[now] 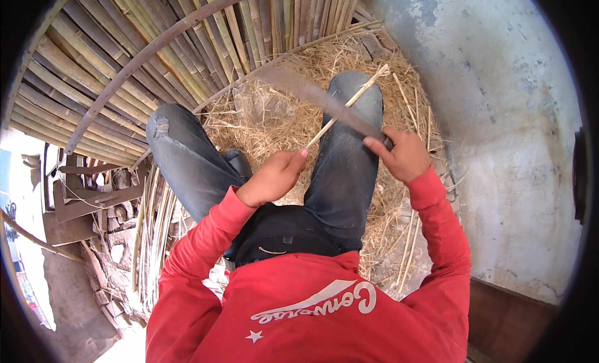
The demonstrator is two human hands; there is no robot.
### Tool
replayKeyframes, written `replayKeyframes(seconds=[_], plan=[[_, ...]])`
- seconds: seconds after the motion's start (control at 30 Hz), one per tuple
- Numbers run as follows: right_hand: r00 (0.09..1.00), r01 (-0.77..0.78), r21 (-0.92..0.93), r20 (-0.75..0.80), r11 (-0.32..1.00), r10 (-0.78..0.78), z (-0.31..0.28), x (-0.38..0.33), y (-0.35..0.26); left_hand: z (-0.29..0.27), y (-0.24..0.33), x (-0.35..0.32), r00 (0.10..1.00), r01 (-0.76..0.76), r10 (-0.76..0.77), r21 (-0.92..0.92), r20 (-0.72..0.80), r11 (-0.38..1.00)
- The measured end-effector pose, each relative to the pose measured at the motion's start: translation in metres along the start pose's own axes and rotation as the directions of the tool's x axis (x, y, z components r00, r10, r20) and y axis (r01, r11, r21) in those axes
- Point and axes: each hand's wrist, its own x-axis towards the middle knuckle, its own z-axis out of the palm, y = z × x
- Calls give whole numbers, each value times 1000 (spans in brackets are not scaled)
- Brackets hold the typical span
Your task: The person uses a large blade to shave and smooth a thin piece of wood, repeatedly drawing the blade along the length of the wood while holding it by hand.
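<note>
My left hand (272, 178) is closed around the near end of a thin, pale bamboo stick (323, 131). The stick slants up to the right over my right thigh, and its far end looks frayed. In my right hand (405, 155) is the handle of a long knife (299, 90), its broad blade pointing up and left. The blade crosses the stick above my right knee and is smeared by motion toward its tip. Whether the edge touches the stick, I cannot tell.
Pale shavings (274, 123) cover the ground around my legs. A curved bamboo-pole screen (156, 57) with a bent wooden bar stands at the far left. A blue-grey wall (499, 113) rises on the right. Long split strips (153, 222) lie beside my left leg.
</note>
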Motion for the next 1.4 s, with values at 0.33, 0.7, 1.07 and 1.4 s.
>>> replayKeyframes(seconds=[0.33,0.7,1.07,1.4], plan=[[988,-156,72,11,985,156,-6,5,17,-1,3,-2,1000,17,-14,128,-25,992],[961,-242,107,-108,964,253,-12,29,54,-8,-2,-13,999,-21,25,109,-40,994],[967,-220,148,-95,964,235,-7,13,31,-6,-13,-19,989,-98,117,196,-87,976],[998,53,-48,-19,997,-54,10,-18,-4,4,2,-13,976,-121,165,279,-143,953]])
